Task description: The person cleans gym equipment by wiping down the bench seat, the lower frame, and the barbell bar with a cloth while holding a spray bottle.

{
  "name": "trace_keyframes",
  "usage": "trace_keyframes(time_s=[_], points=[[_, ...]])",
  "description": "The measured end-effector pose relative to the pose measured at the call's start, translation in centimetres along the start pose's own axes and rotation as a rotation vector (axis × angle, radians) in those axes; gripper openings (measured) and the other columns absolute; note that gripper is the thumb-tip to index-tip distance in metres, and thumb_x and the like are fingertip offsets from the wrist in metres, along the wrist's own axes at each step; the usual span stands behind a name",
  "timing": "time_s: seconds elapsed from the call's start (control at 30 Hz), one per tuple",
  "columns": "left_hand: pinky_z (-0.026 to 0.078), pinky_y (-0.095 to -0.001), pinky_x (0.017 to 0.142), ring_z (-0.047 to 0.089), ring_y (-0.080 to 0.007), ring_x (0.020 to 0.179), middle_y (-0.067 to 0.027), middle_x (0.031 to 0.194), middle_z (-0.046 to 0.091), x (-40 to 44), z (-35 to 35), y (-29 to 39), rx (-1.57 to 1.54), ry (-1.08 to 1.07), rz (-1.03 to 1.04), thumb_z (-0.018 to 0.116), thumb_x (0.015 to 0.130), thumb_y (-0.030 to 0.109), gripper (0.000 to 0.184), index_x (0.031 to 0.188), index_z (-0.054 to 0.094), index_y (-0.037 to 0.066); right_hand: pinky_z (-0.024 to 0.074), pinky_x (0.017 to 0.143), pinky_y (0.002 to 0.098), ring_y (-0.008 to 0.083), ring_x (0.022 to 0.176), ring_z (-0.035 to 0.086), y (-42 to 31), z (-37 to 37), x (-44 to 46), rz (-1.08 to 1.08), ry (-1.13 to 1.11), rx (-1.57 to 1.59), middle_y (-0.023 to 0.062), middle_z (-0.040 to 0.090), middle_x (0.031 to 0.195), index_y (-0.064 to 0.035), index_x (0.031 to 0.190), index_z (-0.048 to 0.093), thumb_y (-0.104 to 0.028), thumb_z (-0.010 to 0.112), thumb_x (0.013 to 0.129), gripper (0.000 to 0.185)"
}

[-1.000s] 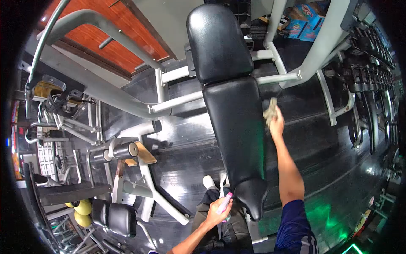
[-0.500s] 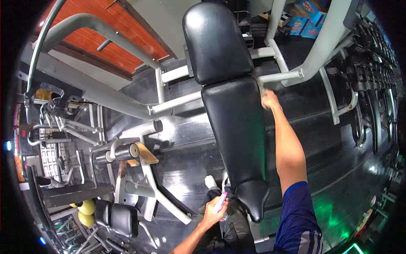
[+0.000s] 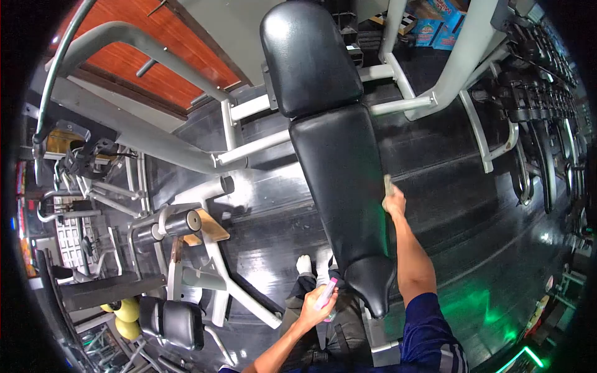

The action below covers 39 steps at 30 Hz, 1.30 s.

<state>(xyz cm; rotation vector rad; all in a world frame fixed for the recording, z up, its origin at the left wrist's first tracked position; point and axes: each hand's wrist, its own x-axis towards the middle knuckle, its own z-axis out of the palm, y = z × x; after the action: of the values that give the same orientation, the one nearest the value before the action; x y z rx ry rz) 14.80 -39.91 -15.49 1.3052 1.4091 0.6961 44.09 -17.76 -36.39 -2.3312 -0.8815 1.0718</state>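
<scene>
A long black padded bench point(image 3: 339, 180) runs down the middle of the view, with a separate back pad point(image 3: 311, 59) at its far end and a narrow seat end near my legs. My right hand point(image 3: 394, 202) is closed on a pale cloth point(image 3: 388, 184), at the bench's right side edge. Low in the view, my left hand point(image 3: 319, 306) is wrapped round a bottle with a pink top point(image 3: 326, 293), left of the bench's near end and above my legs.
Grey metal frame bars point(image 3: 261, 148) cross beneath the bench. To the left stands a machine with foam rollers point(image 3: 177, 225) and a small black seat point(image 3: 180, 323). Dumbbell racks point(image 3: 541, 102) line the right side. Blue boxes point(image 3: 429, 31) lie at the back.
My right hand first moved up along the bench's right edge with the cloth, then back down toward me. My left hand still holds the bottle. The view has shifted slightly.
</scene>
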Motion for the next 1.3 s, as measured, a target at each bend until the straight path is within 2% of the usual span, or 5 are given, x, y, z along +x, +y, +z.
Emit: trace_keyframes(time_s=[0.4,0.77,1.07,1.17,1.3], points=[[0.053,-0.0273,0.065,0.066,-0.0112,0.069,-0.007,0.083,0.068,-3.2,-5.4,-0.2,-0.095,0.046,-0.093,0.066,0.088,0.003,0.013,0.1,0.065,-0.001,0.0485,0.102,0.0388,0.0289,0.127,0.053,-28.7,3.5,-7.3,-1.222,0.233,-0.13,0.0115,0.06,0.132,-0.0124,0.124,0.063,0.007,0.052,0.08,0.048],[0.053,-0.0287,0.066,0.066,-0.0141,0.072,-0.0083,0.084,0.067,-5.8,-10.1,-0.6,-0.073,0.244,-0.089,0.066,0.087,0.004,0.014,0.1,0.067,0.001,0.0259,0.116,0.0453,0.0293,0.136,0.041,-21.7,15.2,-8.3,-1.641,0.13,-1.296,0.0084,0.056,0.136,-0.0077,0.124,0.064,-0.025,0.054,0.09,0.039],[0.052,-0.0281,0.061,0.066,-0.0129,0.066,-0.0084,0.082,0.067,-6.5,-11.1,-1.2,-0.11,0.277,-0.001,0.065,0.086,0.002,0.012,0.098,0.066,0.0,0.0179,0.114,0.0614,0.0365,0.144,0.03,-5.1,19.7,-17.9,-1.142,-0.585,-2.009,0.0123,0.037,0.154,-0.0191,0.141,0.052,-0.033,0.034,0.102,0.045],[0.055,-0.0308,0.072,0.071,-0.0195,0.079,-0.0119,0.088,0.071,-7.2,-11.3,-2.0,-0.134,0.251,-0.082,0.067,0.085,0.004,0.015,0.099,0.067,-0.002,0.0465,0.095,0.052,0.026,0.109,0.066,-1.4,18.5,-19.6,-0.925,-0.761,-1.634,0.0042,0.072,0.113,-0.0185,0.112,0.073,-0.025,0.048,0.095,0.031],[0.054,-0.0282,0.062,0.068,-0.0135,0.068,-0.0077,0.082,0.07,-7.2,-11.3,-3.1,-0.234,0.182,-0.194,0.065,0.089,0.006,0.013,0.099,0.067,-0.001,0.0498,0.09,0.037,0.0207,0.109,0.066,-2.5,10.1,-22.1,-0.566,-0.862,-0.972,0.0061,0.071,0.116,-0.0238,0.118,0.07,-0.021,0.055,0.093,0.03]])
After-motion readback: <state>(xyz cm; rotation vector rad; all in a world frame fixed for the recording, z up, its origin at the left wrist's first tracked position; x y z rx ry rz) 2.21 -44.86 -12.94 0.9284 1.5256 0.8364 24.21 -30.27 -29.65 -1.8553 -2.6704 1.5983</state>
